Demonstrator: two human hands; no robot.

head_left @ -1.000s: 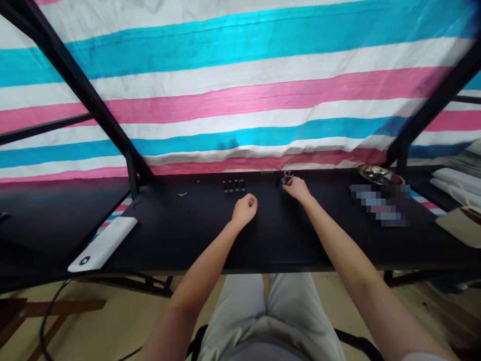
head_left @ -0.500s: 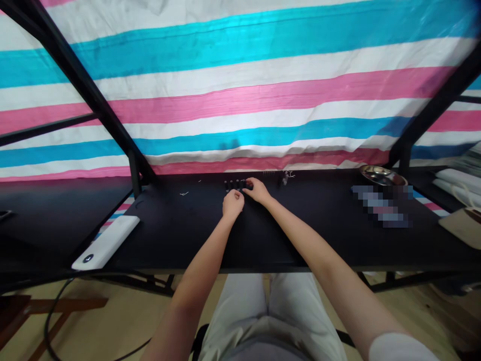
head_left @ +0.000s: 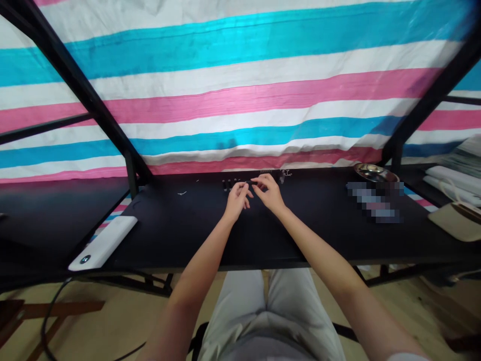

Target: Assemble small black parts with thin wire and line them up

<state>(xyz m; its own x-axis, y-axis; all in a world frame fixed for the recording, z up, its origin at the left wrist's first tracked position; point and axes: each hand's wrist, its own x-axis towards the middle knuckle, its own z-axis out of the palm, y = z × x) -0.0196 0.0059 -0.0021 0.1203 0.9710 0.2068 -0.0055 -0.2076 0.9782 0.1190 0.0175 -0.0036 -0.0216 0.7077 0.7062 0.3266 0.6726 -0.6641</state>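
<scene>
Over the black table [head_left: 180, 225], my left hand [head_left: 237, 200] and my right hand [head_left: 269, 194] face each other, fingertips almost meeting. A small dark piece [head_left: 249, 182] spans the gap, pinched by the thumb and forefinger of each hand; its exact kind is too small to make out. The other fingers of my left hand are loosely spread. Just left of that hand stand small dark cylinders [head_left: 224, 185] with pale tops in a short row, partly hidden by the hand. Behind my right hand are a row of tiny pieces [head_left: 266, 172] and a little grey cluster [head_left: 282, 176].
A white oblong device [head_left: 103, 244] lies at the table's left edge. Thin white scraps [head_left: 182, 193] are at the back left. At right are a shiny metal dish [head_left: 376, 173], a blurred-out item [head_left: 376, 202] and a beige bag [head_left: 456, 220]. A striped sheet [head_left: 240, 95] hangs behind.
My hands have turned and moved slightly right, away from the row of cylinders. A small dark piece now shows between the fingertips, and my left fingers have spread. The view has shifted slightly.
</scene>
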